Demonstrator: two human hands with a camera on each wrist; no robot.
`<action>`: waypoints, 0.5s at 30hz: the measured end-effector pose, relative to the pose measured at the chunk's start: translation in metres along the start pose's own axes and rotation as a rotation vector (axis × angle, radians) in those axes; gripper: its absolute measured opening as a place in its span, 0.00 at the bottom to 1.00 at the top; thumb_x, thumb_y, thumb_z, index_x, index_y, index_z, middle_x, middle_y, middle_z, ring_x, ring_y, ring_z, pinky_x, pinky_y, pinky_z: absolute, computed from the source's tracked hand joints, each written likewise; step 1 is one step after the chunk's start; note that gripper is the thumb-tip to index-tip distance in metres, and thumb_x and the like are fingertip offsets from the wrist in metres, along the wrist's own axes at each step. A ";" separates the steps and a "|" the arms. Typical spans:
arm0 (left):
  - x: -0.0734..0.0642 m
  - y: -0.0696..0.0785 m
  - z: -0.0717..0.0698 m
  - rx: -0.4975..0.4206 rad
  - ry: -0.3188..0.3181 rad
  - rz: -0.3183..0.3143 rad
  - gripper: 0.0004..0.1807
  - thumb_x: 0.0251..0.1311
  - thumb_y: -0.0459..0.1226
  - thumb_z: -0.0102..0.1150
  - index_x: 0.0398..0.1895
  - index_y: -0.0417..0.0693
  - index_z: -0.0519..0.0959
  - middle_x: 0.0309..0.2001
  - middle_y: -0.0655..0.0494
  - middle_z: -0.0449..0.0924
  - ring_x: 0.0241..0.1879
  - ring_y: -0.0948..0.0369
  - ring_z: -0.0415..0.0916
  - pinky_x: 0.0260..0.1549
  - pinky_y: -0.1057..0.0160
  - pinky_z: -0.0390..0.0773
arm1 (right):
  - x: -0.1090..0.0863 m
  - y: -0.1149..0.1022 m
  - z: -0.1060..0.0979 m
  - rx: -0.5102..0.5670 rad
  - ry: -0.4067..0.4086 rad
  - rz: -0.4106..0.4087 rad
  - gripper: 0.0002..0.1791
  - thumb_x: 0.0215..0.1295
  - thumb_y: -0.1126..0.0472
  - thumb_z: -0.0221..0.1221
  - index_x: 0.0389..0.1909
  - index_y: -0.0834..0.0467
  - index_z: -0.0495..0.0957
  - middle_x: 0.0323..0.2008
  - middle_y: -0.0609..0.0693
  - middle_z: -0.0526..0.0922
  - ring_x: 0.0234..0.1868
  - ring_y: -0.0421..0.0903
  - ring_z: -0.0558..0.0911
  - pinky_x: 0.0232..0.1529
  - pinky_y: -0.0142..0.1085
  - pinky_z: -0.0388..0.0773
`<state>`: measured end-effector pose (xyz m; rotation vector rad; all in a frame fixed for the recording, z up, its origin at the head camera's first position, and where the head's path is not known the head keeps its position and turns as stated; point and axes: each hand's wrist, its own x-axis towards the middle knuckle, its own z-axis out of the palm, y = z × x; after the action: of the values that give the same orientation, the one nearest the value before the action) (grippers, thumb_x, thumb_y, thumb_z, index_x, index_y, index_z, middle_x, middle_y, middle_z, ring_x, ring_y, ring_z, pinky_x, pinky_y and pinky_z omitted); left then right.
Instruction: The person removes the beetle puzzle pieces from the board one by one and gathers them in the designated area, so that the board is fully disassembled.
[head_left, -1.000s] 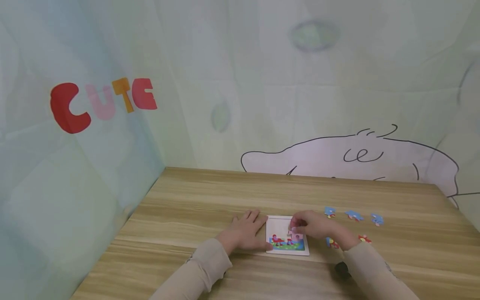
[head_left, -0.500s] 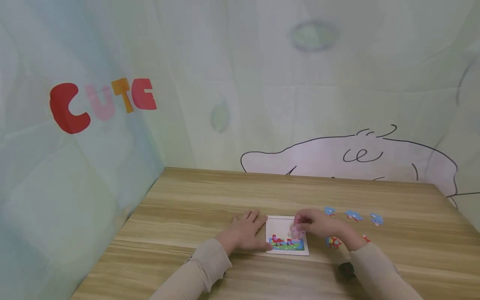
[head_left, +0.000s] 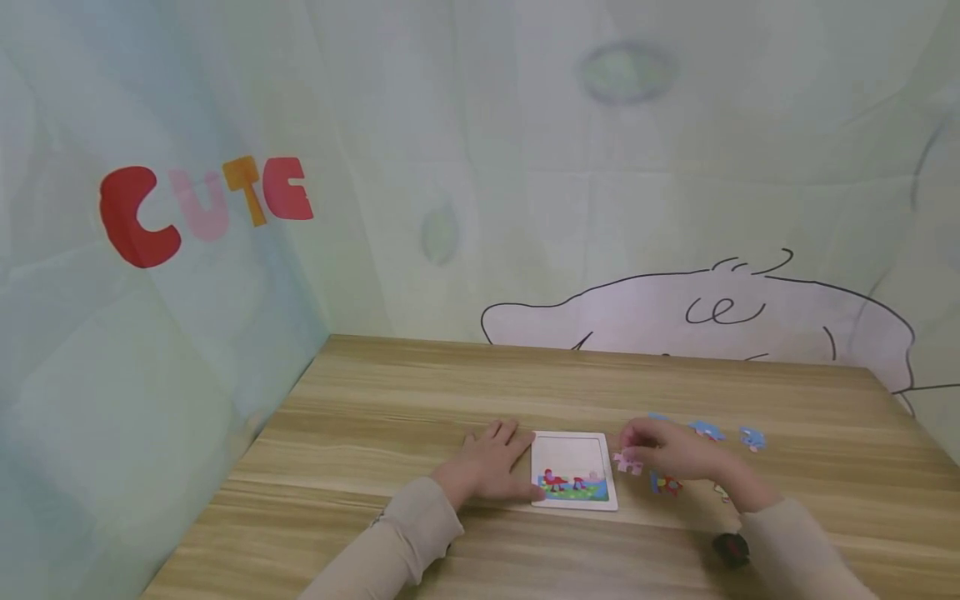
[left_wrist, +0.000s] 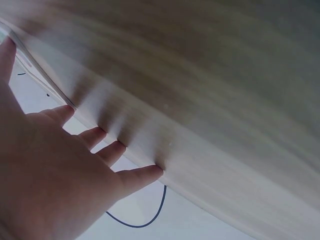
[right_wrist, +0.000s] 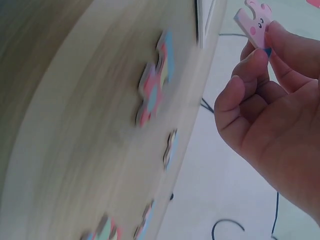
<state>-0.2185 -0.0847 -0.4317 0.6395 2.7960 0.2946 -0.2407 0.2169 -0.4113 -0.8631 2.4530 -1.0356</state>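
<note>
My right hand point(head_left: 671, 450) pinches a pink jigsaw piece point(head_left: 628, 463) between thumb and fingers, just right of the puzzle board. In the right wrist view the piece point(right_wrist: 256, 25) shows a small printed face and a blue corner. The white-rimmed puzzle board point(head_left: 573, 435) lies flat on the table; its lower part holds joined pieces point(head_left: 573, 487) with red figures on green and blue, and its upper part is bare white. My left hand point(head_left: 491, 465) lies with spread fingers at the board's left edge, thumb on its lower left corner. The left wrist view shows those fingers point(left_wrist: 142, 177) straight on the tabletop.
Loose blue pieces point(head_left: 752, 438) lie at the right behind my right hand, one partly covered by it. Red-patterned pieces point(head_left: 667, 484) lie closer, below that hand. The wooden table point(head_left: 405, 383) meets a printed fabric wall point(head_left: 450, 167) at the back and left.
My right hand has lifted the pink piece off the board and carried it right, past the board's edge. More of the board's white area shows. My left hand has stayed in place.
</note>
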 end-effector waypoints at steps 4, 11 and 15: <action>0.000 0.000 0.000 -0.002 -0.004 -0.004 0.49 0.53 0.68 0.54 0.74 0.54 0.58 0.75 0.47 0.50 0.74 0.46 0.47 0.64 0.32 0.50 | -0.014 0.003 -0.007 0.025 0.015 -0.013 0.06 0.72 0.61 0.52 0.40 0.59 0.74 0.33 0.47 0.80 0.33 0.39 0.78 0.33 0.32 0.77; 0.003 -0.002 0.002 0.008 -0.005 -0.008 0.50 0.53 0.69 0.53 0.74 0.55 0.58 0.75 0.47 0.49 0.74 0.46 0.46 0.64 0.32 0.50 | -0.039 0.015 -0.021 -0.014 0.066 -0.079 0.05 0.72 0.63 0.52 0.38 0.58 0.75 0.34 0.45 0.78 0.34 0.34 0.75 0.34 0.31 0.74; 0.001 -0.001 0.001 0.011 -0.003 -0.004 0.49 0.53 0.69 0.53 0.74 0.54 0.58 0.75 0.47 0.50 0.74 0.45 0.46 0.64 0.31 0.50 | -0.052 0.022 -0.026 -0.030 0.100 -0.061 0.04 0.71 0.64 0.52 0.40 0.59 0.75 0.35 0.44 0.79 0.35 0.33 0.75 0.33 0.31 0.75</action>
<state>-0.2194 -0.0848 -0.4334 0.6357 2.7972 0.2779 -0.2237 0.2764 -0.4060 -0.9211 2.5452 -1.0910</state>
